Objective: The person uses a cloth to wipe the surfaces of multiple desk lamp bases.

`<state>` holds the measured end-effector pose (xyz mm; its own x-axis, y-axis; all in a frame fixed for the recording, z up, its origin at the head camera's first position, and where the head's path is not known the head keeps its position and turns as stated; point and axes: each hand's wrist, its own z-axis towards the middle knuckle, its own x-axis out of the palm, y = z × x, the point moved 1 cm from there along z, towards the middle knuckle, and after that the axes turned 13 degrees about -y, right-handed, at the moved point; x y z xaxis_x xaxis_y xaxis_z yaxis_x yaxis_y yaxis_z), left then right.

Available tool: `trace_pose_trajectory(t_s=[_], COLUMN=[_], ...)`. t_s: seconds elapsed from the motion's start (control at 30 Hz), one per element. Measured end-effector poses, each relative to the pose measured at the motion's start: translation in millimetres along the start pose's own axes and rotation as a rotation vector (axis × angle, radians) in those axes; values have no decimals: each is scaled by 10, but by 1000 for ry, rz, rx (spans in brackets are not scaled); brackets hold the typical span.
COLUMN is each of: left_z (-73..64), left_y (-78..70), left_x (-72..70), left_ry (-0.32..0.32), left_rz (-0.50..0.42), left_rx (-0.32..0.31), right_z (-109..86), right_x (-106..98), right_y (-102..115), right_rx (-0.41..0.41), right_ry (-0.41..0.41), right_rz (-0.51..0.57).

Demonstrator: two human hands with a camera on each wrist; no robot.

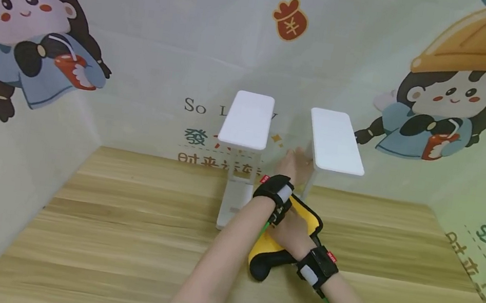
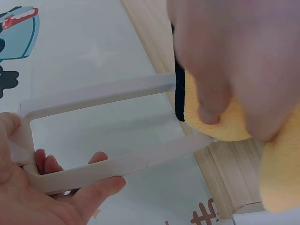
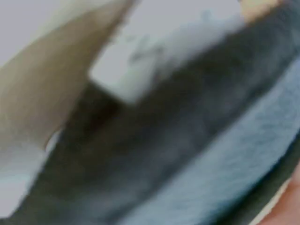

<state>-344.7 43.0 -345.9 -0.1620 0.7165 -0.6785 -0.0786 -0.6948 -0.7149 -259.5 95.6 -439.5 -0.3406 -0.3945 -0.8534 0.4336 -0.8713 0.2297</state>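
Two white stands with flat tilted tops are on the wooden table, a left stand (image 1: 247,120) and a right stand (image 1: 338,141). My left hand (image 1: 295,165) reaches behind the right stand and grips its upright frame (image 2: 105,171) near one corner, thumb along the bar. Below it, my right hand (image 1: 291,231) holds a yellow cloth (image 1: 263,248) with black edging against the far end of that frame. The cloth's grey-blue side (image 3: 225,164) and a dark band fill much of the blurred right wrist view. The right fingertips are partly hidden in the folds.
My forearms cross, the left over the right, each with a black wrist strap (image 1: 318,270). The left stand's base (image 1: 235,205) is close beside the left wrist. A printed backdrop (image 1: 167,58) rises behind and beside the table (image 1: 119,237).
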Motion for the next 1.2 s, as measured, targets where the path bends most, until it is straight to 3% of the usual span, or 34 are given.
trace_pose_trajectory(t_s=[0.07,0.17,0.2,0.3,0.37,0.47,0.6,0.7,0.77,0.87,0.93,1.0,1.13,1.2], left_z=[5,4,7,20,30,45,59,68,74,79,82,84,75,66], left_y=[2,-18,-24,-47,-61,-68,-41,-10,7,23,30,32,22,14], left_x=[-16,-7,-4,12,30,45,31,10,0,-6,0,9,21,19], left_ry=[9,26,28,28,26,25,15,18,25,31,37,42,56,64], left_rz=[5,3,1,5,11,10,-2,-18,-28,-32,-27,-12,3,0], left_rx=[3,1,1,1,6,17,15,4,0,13,21,30,24,16], right_z=[-31,-130,-168,-297,-393,-502,-519,-481,-469,-488,-506,-510,-466,-400], right_x=[-21,-144,-195,-329,-390,-413,-374,-347,-351,-378,-387,-374,-288,-242], right_y=[23,88,102,95,70,45,29,-19,-67,-117,-117,-91,-35,-46], right_rx=[-84,-158,-166,-82,-41,-9,-89,-208,-231,-125,-57,-60,-165,-154], right_ry=[34,176,223,299,253,109,-3,36,95,186,204,189,79,81], right_rz=[-51,-105,-102,-72,-103,-216,-279,-206,-149,-90,-65,-56,-84,-79])
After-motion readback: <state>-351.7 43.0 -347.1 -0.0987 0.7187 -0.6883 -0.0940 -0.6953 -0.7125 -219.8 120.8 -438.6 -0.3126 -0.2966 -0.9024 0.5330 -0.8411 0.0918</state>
